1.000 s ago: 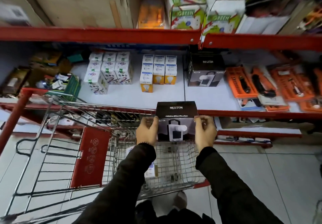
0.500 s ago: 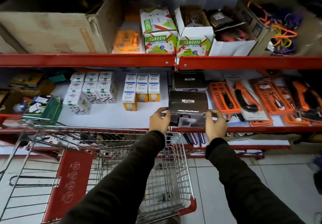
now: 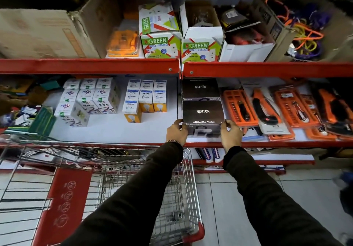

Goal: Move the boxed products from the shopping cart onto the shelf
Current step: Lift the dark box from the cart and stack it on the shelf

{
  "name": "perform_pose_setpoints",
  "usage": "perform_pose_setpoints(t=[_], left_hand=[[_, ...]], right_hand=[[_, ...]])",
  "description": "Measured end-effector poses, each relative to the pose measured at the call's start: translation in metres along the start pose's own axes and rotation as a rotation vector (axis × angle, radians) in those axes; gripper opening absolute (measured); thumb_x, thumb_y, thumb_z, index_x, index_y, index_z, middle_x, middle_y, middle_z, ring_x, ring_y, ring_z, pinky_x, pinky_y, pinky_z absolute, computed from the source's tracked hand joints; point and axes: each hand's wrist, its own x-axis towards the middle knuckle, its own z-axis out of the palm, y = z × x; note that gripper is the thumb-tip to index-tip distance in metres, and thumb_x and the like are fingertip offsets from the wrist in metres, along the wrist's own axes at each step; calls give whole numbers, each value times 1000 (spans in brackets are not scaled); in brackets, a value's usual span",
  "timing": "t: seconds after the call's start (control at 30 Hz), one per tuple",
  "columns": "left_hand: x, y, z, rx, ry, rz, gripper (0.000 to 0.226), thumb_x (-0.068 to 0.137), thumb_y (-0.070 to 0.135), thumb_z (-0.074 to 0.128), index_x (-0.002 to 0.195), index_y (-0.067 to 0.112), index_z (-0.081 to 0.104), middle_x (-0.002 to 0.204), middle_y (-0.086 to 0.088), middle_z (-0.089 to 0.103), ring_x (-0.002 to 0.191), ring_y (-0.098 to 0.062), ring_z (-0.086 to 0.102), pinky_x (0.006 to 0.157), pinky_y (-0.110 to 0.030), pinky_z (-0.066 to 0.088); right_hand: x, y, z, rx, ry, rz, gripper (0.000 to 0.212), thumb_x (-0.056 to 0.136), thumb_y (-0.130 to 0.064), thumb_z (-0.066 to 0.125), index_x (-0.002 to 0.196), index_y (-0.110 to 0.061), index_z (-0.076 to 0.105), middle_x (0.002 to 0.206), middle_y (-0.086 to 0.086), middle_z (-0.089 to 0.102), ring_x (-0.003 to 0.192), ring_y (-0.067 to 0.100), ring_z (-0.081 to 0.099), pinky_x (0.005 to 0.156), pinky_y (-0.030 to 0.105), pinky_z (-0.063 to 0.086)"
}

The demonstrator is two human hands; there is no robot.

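Black cardboard, matte, clamped between fingers (image 3: 179,125) of left hand (image 3: 176,132) and right hand (image 3: 230,132), one hand pressed to each short side. Between the two palms, equally near to both: the black Neuton box (image 3: 203,118), long axis running hand to hand, across the shelf front. White "NEUTON" lettering on top, a slogan line below it, a pale product picture on the near face, blurred. Seemingly resting on the white shelf (image 3: 114,131), near edge just inside the red lip, though contact underneath hidden. Straight beyond the fingertips, touching or nearly so: a second Neuton box (image 3: 200,89), lettering upside down. Just beside the right knuckles, orange tool packs (image 3: 238,108). Well left of the left hand, bulb boxes (image 3: 145,98). Below the wrists, the shopping cart (image 3: 183,188). Likely next: release and withdrawal straight back.
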Motion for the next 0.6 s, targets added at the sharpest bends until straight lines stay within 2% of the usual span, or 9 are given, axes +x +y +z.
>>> perform_pose_setpoints(t=[0.07, 0.13, 0.2, 0.3, 0.37, 0.47, 0.6], left_hand=[[-2, 0, -1, -4, -15, -4, 42, 100, 27, 46, 138, 10, 50, 132, -19, 62, 117, -32, 61, 100, -33, 47], [-6, -2, -4, -8, -9, 17, 46, 100, 31, 46, 142, 10, 46, 136, -17, 59, 120, -33, 59, 105, -40, 48], [-13, -5, -9, 2, 23, 98, 45, 99, 30, 48, 140, 12, 46, 137, -15, 57, 119, -32, 59, 104, -45, 49], [-25, -18, -21, 58, 81, 274, 39, 99, 26, 47, 136, 16, 48, 133, -8, 54, 120, -26, 54, 104, -44, 47], [-33, -29, -32, 166, 122, 370, 38, 98, 25, 46, 135, 20, 49, 131, -4, 53, 120, -23, 51, 104, -40, 44], [-45, -50, -54, 437, 207, 437, 39, 94, 25, 49, 133, 27, 51, 130, 1, 56, 115, -21, 53, 96, -39, 39], [-57, -88, -89, 620, 161, 449, 42, 91, 28, 51, 134, 28, 50, 130, 3, 56, 115, -22, 53, 93, -40, 38]], right_hand=[[-4, 1, 0, -1, -21, -24, 35, 101, -21, 53, 135, -11, 56, 139, 10, 56, 127, 27, 54, 100, 26, 38], [-10, 1, -1, -68, 21, -122, 40, 101, -23, 54, 139, -13, 50, 145, 10, 45, 134, 27, 44, 104, 25, 31], [-20, -2, -2, -161, 81, -270, 41, 99, -24, 54, 139, -16, 46, 143, 11, 42, 136, 29, 38, 106, 29, 27], [-41, -7, 3, -316, 119, -450, 44, 96, -27, 56, 138, -19, 44, 137, 12, 45, 131, 28, 39, 108, 38, 31], [-59, -11, 11, -402, 95, -538, 45, 96, -30, 56, 138, -21, 44, 134, 11, 46, 125, 26, 42, 103, 38, 36], [-87, -12, 30, -510, 14, -639, 42, 97, -34, 53, 137, -21, 45, 132, 9, 48, 120, 24, 45, 102, 41, 41], [-125, -5, 63, -594, -127, -696, 40, 96, -34, 52, 134, -20, 50, 133, 8, 50, 123, 26, 46, 103, 44, 43]])
